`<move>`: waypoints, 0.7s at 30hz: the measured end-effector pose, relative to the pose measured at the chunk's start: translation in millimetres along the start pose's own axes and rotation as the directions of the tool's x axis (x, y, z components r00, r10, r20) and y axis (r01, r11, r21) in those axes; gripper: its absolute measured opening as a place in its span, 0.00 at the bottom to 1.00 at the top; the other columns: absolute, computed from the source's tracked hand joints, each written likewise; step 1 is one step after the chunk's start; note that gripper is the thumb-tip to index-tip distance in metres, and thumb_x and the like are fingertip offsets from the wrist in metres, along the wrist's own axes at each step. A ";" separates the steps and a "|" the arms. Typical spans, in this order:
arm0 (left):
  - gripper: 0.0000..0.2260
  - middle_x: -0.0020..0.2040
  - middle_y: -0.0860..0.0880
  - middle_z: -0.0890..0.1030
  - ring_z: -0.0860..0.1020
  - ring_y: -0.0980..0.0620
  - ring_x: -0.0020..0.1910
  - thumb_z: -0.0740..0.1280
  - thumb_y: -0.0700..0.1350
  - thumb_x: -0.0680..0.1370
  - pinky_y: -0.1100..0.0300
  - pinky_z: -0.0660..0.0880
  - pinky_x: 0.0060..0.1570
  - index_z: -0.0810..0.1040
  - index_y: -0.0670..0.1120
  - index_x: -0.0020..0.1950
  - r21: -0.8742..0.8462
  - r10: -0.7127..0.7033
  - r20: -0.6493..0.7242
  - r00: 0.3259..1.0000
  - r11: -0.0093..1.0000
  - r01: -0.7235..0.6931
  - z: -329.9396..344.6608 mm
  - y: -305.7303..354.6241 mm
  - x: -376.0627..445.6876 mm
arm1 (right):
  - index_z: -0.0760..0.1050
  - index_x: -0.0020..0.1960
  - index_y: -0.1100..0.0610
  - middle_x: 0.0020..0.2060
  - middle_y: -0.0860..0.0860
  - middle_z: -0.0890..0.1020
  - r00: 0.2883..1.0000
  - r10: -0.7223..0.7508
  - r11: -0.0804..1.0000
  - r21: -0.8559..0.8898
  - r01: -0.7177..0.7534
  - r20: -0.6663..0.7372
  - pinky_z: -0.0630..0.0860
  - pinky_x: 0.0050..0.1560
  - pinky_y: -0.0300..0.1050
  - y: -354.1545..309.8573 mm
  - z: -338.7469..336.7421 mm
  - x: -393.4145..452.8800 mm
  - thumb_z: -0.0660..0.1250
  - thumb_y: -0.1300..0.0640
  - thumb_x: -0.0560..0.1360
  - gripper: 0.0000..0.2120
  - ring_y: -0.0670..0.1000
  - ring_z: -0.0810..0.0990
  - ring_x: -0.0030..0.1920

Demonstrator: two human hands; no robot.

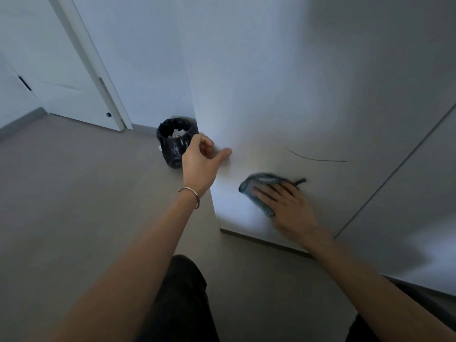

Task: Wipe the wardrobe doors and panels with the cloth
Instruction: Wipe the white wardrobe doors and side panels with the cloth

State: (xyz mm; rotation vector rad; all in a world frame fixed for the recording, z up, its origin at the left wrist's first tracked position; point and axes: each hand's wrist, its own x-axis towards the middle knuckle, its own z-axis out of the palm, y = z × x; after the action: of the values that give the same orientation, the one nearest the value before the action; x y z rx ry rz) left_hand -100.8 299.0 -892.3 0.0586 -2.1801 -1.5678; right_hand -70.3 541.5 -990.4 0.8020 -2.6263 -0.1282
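Cloth comes first: the crumpled blue-grey wiping cloth (256,187) lies flat on the low part of the smooth pale grey wardrobe side panel (271,95), near its bottom edge. The right hand (283,206) lies on top of it with straight fingers and presses it to the panel; it does not curl round the cloth. The cloth's long side runs from about 1 o'clock down to 7 o'clock, and it sticks out past the fingertips toward 11 o'clock. The right hand is the nearer one, since it is already on the cloth. The left hand (202,161) is up at 10 o'clock from the cloth, by the panel's front corner. Its fingers are loosely bent and hold nothing, and only the thumb seems to touch the panel. A thin dark curved line (318,157) marks the panel at 1 o'clock from the cloth, a little apart from it, so the next wipe likely needs to go up that way. A straight gap (394,169) between panels runs off to the right. At 10 o'clock from the left hand a small round bin with a black plastic bag (175,144) stands on the plain grey-brown floor (74,193), right beside the wardrobe corner. A white door (61,70) is far off at the upper left.
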 end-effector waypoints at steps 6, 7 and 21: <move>0.14 0.40 0.52 0.75 0.72 0.59 0.35 0.77 0.37 0.72 0.65 0.72 0.41 0.75 0.44 0.50 -0.091 0.107 -0.090 0.990 0.989 -0.115 -6.5 49.2 17.9 | 0.62 0.81 0.48 0.81 0.45 0.55 0.874 0.221 0.973 0.034 -0.229 -0.432 0.41 0.80 0.50 27.9 -120.1 51.0 0.63 0.55 0.78 0.32 0.55 0.60 0.78; 0.13 0.40 0.52 0.75 0.72 0.59 0.35 0.77 0.37 0.72 0.64 0.73 0.41 0.76 0.45 0.50 -0.104 0.120 -0.103 0.987 0.986 -0.131 -7.6 58.1 21.6 | 0.60 0.82 0.47 0.82 0.46 0.55 0.855 0.255 0.964 0.047 -0.262 -0.451 0.39 0.80 0.50 30.0 -132.9 57.0 0.63 0.55 0.79 0.32 0.55 0.58 0.79; 0.18 0.42 0.49 0.76 0.73 0.56 0.39 0.80 0.48 0.71 0.61 0.75 0.44 0.74 0.47 0.51 -0.063 0.210 -0.066 0.975 0.975 -0.214 -12.9 71.4 31.1 | 0.63 0.81 0.48 0.79 0.49 0.66 0.969 -0.001 0.991 -0.131 -0.032 -0.249 0.52 0.78 0.52 15.7 -40.1 23.4 0.65 0.55 0.78 0.32 0.54 0.67 0.71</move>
State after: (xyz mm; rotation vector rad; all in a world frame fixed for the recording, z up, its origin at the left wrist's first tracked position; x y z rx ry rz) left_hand -107.9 303.7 -813.9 -0.1440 -2.0115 -1.4997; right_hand -80.5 542.6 -942.5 0.7022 -2.3601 -0.1851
